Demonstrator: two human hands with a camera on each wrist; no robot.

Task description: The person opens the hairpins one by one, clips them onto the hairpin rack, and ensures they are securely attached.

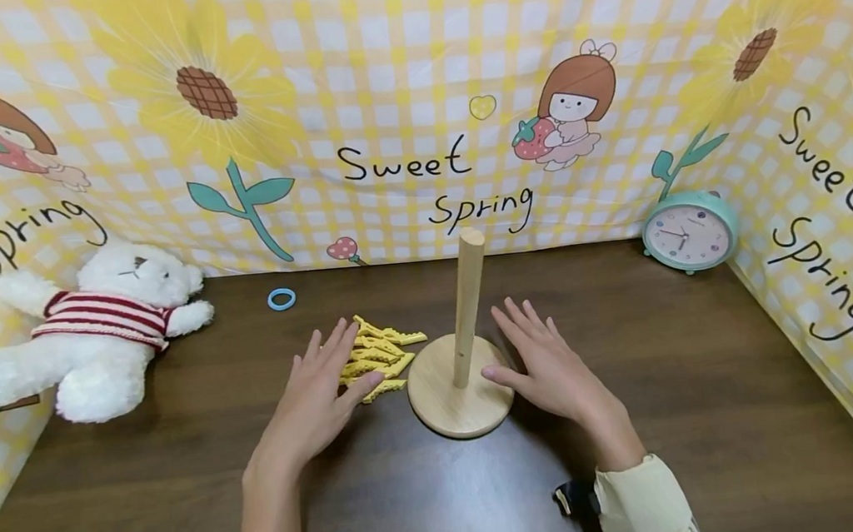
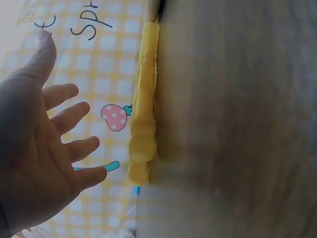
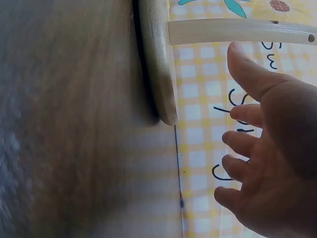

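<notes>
A round wooden base [image 1: 438, 411] with an upright wooden rod [image 1: 470, 304] stands in the middle of the table. Left of it lies a loose pile of slim yellow pieces [image 1: 376, 352] with uneven edges; their kind cannot be told. My left hand [image 1: 317, 400] hovers over the pile's left side, fingers spread, holding nothing. In the left wrist view the yellow pieces [image 2: 145, 99] are apart from its fingers. To the right of the rod, my right hand [image 1: 555, 369] is held with fingers extended and grips nothing. In the right wrist view its thumb is near the rod [image 3: 237, 31].
A blue ring [image 1: 281, 289] lies behind the pile. At the left is a white teddy bear [image 1: 110, 312] in a striped shirt. A mint alarm clock [image 1: 689, 231] stands at the back right. Patterned cloth [image 1: 381, 69] encloses the back and sides of the brown table [image 1: 724, 410].
</notes>
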